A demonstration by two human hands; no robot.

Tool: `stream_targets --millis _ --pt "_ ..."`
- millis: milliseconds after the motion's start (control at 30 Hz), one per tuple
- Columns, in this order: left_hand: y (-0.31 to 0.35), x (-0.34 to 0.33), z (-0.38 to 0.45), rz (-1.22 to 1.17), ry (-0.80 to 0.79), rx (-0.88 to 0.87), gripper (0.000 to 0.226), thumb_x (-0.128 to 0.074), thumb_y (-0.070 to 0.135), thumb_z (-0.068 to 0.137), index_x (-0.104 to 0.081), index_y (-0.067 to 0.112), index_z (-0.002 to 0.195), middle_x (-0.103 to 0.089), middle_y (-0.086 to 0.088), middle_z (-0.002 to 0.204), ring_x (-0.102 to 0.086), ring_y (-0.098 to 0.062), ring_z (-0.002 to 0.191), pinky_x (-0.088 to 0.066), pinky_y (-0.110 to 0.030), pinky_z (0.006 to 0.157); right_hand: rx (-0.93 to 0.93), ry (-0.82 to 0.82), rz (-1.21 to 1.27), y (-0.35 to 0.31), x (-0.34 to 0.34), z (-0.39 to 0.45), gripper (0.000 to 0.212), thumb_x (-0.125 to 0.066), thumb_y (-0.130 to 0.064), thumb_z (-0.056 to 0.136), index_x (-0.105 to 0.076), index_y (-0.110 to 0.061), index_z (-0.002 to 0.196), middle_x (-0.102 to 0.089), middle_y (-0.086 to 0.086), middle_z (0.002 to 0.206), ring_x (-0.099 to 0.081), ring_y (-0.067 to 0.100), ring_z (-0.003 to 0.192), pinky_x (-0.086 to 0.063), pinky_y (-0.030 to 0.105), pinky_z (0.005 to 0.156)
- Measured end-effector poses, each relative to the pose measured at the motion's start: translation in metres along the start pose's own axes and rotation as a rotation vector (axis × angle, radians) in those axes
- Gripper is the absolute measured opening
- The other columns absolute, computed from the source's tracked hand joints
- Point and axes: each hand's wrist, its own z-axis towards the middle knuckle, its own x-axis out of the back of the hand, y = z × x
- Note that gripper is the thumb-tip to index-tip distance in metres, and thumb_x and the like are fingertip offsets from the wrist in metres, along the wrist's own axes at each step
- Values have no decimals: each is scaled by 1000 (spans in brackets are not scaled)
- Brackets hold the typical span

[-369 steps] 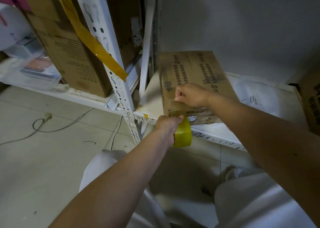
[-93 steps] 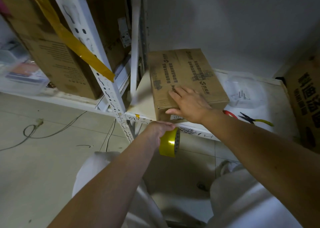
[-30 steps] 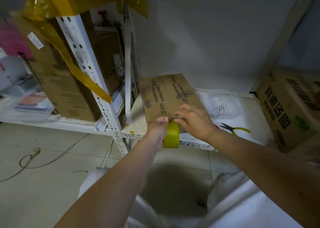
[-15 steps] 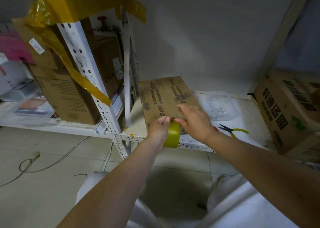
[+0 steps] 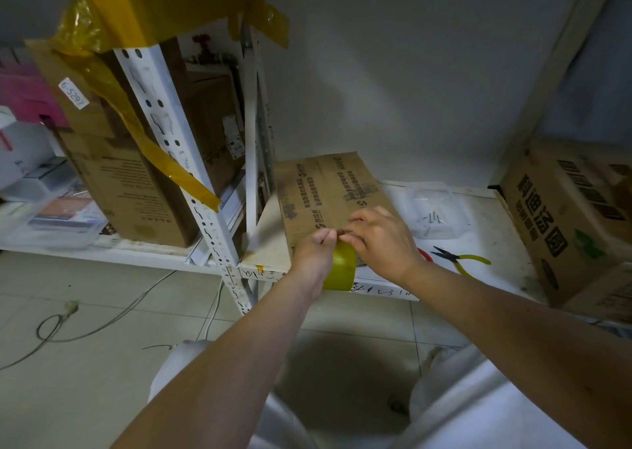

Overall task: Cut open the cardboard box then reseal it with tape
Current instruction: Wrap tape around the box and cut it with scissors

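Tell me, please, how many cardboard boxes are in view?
4: one under the hands, a tall one on the left shelf, one behind it, one far right. More may be hidden.

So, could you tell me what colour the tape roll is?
Yellow tape roll, seen in the head view.

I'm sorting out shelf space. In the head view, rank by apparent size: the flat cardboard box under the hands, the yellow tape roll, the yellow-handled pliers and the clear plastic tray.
1. Flat brown cardboard box.
2. Clear plastic tray.
3 and 4. Yellow tape roll and yellow-handled pliers: unsure, since hands partly cover the roll.
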Motion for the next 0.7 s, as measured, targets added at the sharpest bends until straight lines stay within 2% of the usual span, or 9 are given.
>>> stream_targets --millis 133,233,433,500,533,600,633,700 --pt "2 1 -2 5 13 -12 26 -45 25 102 -71 22 101 -67 -4 110 -59 -23 108 -48 -40 98 -47 -38 27 -3 2 1 18 -73 -31 81 -77 -14 88 -68 3 99 -58 26 94 -49 34 72" --pt "4 2 -3 22 16 -2 26 -45 26 102 -70 20 105 -66 -3 110 -58 -21 105 -47 -39 99 -113 -79 65 -5 3 2 19 -68 -32 86 -75 -16 92 -66 -1 108 -52 21 104 -43 31 80" --pt "4 0 -4 29 -11 -14 25 -46 26 101 -70 24 96 -69 -2 104 -60 -22 101 -48 -37 93 -231 -119 145 -6 2 6 13 -60 -26 92 -67 -16 87 -59 -4 107 -42 12 97 -34 26 76" --pt "5 -2 -3 17 -34 -7 23 -48 20 100 -70 23 105 -67 -1 113 -59 -22 110 -46 -37 100 -235 -147 118 -8 2 5 12 -53 -23 96 -59 -16 88 -52 -3 103 -35 10 93 -30 25 74" --pt "4 -3 -1 5 -45 0 26 -49 15 99 -65 22 118 -63 2 123 -55 -20 117 -42 -36 105 -235 -161 108 -9 2 4 11 -50 -21 97 -54 -17 88 -47 -3 101 -33 10 92 -30 26 74" --pt "7 -4 -3 -7 -80 23 48 -54 8 96 -45 24 140 -50 11 132 -48 -13 121 -36 -31 106 -240 -184 103 -10 2 2 11 -44 -16 97 -45 -19 87 -44 -1 99 -32 11 91 -33 27 75" --pt "7 -3 -1 -23 -92 46 57 -58 7 94 -38 30 142 -51 10 132 -49 -15 120 -37 -33 105 -249 -190 105 -8 2 1 12 -43 -15 97 -44 -20 87 -45 0 100 -33 12 90 -33 27 75" --pt "7 -4 1 -52 -100 84 55 -64 6 89 -38 31 130 -60 -1 131 -57 -23 118 -42 -45 106 -283 -207 91 -2 2 0 10 -42 -16 98 -48 -19 92 -48 3 103 -33 13 91 -33 28 77"
